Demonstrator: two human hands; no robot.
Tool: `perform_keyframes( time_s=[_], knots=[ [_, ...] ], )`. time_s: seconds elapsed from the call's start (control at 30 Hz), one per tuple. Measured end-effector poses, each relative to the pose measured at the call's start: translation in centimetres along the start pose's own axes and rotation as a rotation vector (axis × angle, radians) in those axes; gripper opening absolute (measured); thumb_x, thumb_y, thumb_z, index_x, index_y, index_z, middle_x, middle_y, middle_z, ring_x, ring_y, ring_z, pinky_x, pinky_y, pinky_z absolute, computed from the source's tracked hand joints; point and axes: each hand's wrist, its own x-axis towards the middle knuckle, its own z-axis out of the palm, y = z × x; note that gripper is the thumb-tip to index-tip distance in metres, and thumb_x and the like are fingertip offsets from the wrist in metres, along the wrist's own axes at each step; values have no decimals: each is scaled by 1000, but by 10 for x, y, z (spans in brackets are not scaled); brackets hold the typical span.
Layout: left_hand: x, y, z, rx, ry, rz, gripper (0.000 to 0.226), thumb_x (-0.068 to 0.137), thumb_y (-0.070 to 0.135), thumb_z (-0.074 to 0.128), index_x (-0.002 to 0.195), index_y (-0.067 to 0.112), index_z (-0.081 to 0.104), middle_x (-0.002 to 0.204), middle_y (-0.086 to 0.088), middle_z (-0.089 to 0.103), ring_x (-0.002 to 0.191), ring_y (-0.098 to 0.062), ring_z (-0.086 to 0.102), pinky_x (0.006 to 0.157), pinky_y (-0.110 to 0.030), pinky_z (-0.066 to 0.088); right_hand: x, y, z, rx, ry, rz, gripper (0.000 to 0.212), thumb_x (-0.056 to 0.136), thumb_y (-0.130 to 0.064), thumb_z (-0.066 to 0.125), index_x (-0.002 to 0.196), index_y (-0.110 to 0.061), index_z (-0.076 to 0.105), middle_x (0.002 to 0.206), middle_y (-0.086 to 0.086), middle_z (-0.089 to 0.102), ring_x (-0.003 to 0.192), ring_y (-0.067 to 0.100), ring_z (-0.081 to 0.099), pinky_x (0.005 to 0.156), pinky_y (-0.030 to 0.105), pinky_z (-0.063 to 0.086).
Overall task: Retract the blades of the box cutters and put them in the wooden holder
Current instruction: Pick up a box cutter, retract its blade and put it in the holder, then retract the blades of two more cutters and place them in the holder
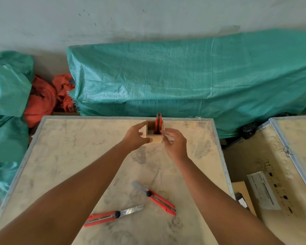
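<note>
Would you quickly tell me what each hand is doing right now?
Left hand: holding the wooden holder's left side.
Right hand: fingers at the holder's right side, grip unclear.

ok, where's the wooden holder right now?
Head view: the square wooden holder stands at the table's far edge, centre, between the left hand and right hand, one red box cutter inside.

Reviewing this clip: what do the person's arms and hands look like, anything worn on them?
Both forearms are bare as far as the frame shows: no sleeves in view. The left hand and right hand wear no gloves, and no watch, bracelet or ring is visible.
</note>
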Motion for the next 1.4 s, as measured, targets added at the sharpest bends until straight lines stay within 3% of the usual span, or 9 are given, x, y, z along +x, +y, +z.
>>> perform_keyframes(
  time_s=[0.23,0.53,0.67,0.8,1.03,1.13,1.23,1.33,1.4],
  knots=[
    [-86,-37,5,19,-7,-39,71,77,21,83,141,24,52,147,-1,53,113,-24,63,89,-34,53,-86,-11,-5,17,-226,169,23,92,-9,69,111,-19,77,116,-1,75,94,11,68,86,12,52],
    [-185,-134,2,27,15,-180,55,80,17,80,132,22,61,136,-1,63,113,-22,63,90,-31,51,-191,-15,32,8,-458,335,21,89,-8,72,108,-14,79,105,1,78,87,4,70,79,2,49],
    [-211,-172,-15,171,35,-228,51,81,13,74,131,23,64,136,-2,63,120,-23,60,90,-25,47,-230,-19,69,39,-543,433,22,89,-11,73,110,-14,77,99,1,76,58,-12,63,70,14,52],
    [-224,-199,-24,468,11,-278,48,83,24,68,128,39,62,136,5,63,125,-22,55,98,-37,43,-260,-34,96,102,-479,622,19,88,-14,74,106,-19,78,98,7,76,74,12,69,67,35,65],
    [-229,-221,-32,557,-6,-140,42,88,14,63,124,38,67,125,9,66,121,-22,56,100,-39,42,-277,-49,125,229,-359,752,35,91,-10,70,126,-16,68,98,4,75,81,18,72,77,41,65],
    [-230,-228,-33,391,-26,-132,28,86,13,70,108,29,77,105,3,72,101,-23,67,88,-35,53,-282,-50,128,240,-330,761,37,90,-9,71,126,-13,68,106,7,77,96,23,75,89,44,62],
    [-238,-225,-33,285,-61,-79,19,86,18,71,102,24,80,91,-1,71,83,-17,66,76,-31,53,-282,-52,125,340,-305,841,31,91,-2,69,121,-9,67,110,14,73,89,22,73,81,40,64],
    [-245,-218,-33,175,-99,-111,32,85,10,65,108,28,78,90,3,75,67,-9,61,56,-13,47,-280,-56,118,471,-268,876,25,92,3,67,112,-12,67,110,17,70,87,20,72,72,33,64],
    [-246,-214,-34,122,-122,-149,46,83,4,57,109,37,76,77,9,77,54,-5,57,46,-13,43,-274,-61,110,501,-250,864,23,93,0,67,108,-18,68,108,13,72,93,21,74,76,35,64]
  ],
)
